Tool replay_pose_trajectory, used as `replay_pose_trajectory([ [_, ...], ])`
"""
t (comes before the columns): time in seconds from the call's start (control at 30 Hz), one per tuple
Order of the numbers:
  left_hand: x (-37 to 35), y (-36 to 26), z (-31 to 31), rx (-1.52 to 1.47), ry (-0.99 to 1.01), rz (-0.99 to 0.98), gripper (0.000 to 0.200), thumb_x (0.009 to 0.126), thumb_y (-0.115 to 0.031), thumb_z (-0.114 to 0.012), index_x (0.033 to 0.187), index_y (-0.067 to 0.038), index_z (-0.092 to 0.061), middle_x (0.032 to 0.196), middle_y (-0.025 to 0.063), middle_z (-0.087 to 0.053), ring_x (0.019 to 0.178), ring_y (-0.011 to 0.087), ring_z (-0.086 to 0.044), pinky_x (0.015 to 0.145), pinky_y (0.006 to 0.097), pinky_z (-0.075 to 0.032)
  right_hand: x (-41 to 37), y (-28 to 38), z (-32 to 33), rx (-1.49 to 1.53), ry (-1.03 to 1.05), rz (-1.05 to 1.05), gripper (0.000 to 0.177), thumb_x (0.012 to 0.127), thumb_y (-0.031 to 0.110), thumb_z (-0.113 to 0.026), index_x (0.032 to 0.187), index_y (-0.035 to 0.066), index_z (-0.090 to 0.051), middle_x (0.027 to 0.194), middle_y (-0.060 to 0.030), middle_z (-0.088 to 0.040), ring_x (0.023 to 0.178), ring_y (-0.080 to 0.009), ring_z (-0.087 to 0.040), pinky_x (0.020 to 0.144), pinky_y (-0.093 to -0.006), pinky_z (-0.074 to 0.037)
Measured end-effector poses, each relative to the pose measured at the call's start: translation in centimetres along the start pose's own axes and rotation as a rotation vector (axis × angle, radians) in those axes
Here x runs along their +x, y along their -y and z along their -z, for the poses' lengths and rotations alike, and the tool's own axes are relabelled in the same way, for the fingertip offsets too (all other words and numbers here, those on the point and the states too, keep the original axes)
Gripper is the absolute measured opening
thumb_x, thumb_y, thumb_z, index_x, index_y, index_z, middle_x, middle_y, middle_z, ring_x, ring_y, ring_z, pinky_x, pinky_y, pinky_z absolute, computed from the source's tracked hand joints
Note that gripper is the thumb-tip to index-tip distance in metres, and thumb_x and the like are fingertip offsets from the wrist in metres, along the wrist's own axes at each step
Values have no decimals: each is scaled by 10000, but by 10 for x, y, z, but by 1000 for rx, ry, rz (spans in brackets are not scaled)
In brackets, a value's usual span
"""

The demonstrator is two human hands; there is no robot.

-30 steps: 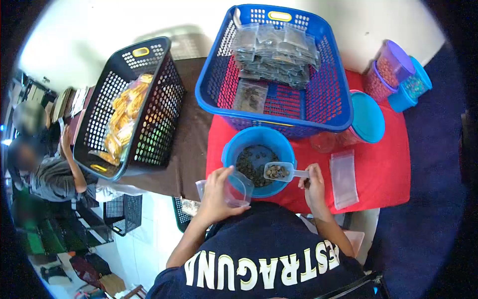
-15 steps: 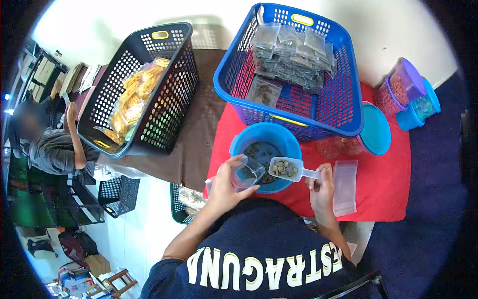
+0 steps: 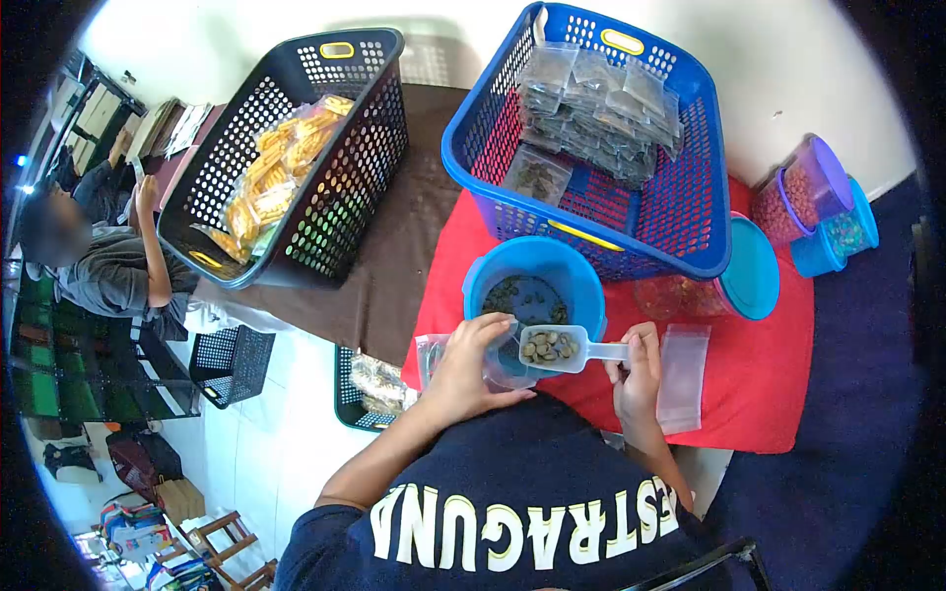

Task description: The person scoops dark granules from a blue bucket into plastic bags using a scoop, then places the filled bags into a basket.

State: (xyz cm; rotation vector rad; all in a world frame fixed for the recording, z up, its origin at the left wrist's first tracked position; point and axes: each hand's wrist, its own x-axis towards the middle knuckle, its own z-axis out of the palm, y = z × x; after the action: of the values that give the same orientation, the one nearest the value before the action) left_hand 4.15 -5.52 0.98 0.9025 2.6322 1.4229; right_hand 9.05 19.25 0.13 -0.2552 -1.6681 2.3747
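My left hand [image 3: 465, 372] is closed around a clear plastic cup [image 3: 501, 368], tilted at the near rim of a blue bucket [image 3: 583, 271]. In my right hand [image 3: 639, 372] is the handle of a translucent white scoop [image 3: 597, 351]. Small greenish-brown pieces [image 3: 552, 346], whose kind I cannot make out, fill the scoop. Its front end is right at the cup's mouth and partly covers it. More such pieces lie on the bucket's bottom. Flat clear plastic bags [image 3: 682, 379] rest on the red cloth beside my right hand.
Behind the bucket stands a blue basket [image 3: 453, 158] of small filled bags. A black basket [image 3: 370, 148] with yellow snack packs is at left. Lidded tubs [image 3: 751, 268] and containers [image 3: 803, 187] stand at right. Another person [image 3: 118, 266] works at far left.
The scoop has moved left over the bucket, from beside the cup to the cup's mouth. The whole view has shifted slightly. Both hands keep their hold.
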Motion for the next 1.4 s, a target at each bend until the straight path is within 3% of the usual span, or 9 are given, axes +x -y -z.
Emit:
replay_pose_trajectory([
  [0.03, 0, 1, -1, -1, -30, -39, 982, 539, -294, -928, 1325, -86, -376, 1323, 182, -476, 1209, 357, -475, 1022, 460, -380, 1, 1, 0, 6, 12, -16, 157, 1018, 247, -414, 944, 111, -440, 709, 10, -426, 492, -77, -395, 453, -228, -300],
  [0.43, 0, 6, -7, 14, -49, -75, 1012, 538, -258, -927, 1350, -119, -339, 1323, 175, -471, 1202, 358, -465, 992, 476, -380, 10, -3, 7, -2, 65, -62, 181, 1014, 237, -414, 899, 99, -432, 658, 8, -414, 492, -71, -393, 442, -223, -275],
  [0.53, 4, 4, -5, -19, -76, -86, 892, 584, -282, -894, 1293, -70, -397, 1303, 159, -487, 1189, 361, -471, 996, 467, -385, 16, 0, 4, 21, 87, -73, 175, 1016, 226, -412, 899, 97, -433, 660, 10, -414, 490, -70, -390, 442, -224, -273],
  [0.9, 14, 2, -7, 16, -17, -84, 877, 596, -274, -891, 1286, -64, -392, 1299, 174, -489, 1185, 366, -473, 999, 472, -387, 16, 7, 7, -138, 92, -22, 155, 1020, 207, -411, 912, 98, -437, 652, 8, -434, 490, -62, -392, 445, -221, -273],
  [1.23, 15, 3, -9, -15, -18, -89, 868, 605, -255, -888, 1288, -64, -387, 1299, 183, -485, 1192, 369, -469, 997, 470, -391, 18, 7, 9, -15, 77, -120, 128, 1017, 180, -420, 917, 101, -435, 653, 12, -435, 499, -61, -402, 453, -213, -296],
  [1.4, 14, 2, -8, -14, -17, -100, 882, 602, -250, -890, 1295, -67, -377, 1300, 191, -483, 1187, 373, -470, 992, 469, -396, 16, 7, 8, -127, 78, -32, 138, 1024, 189, -410, 922, 100, -433, 669, 11, -424, 507, -61, -399, 458, -207, -299],
])
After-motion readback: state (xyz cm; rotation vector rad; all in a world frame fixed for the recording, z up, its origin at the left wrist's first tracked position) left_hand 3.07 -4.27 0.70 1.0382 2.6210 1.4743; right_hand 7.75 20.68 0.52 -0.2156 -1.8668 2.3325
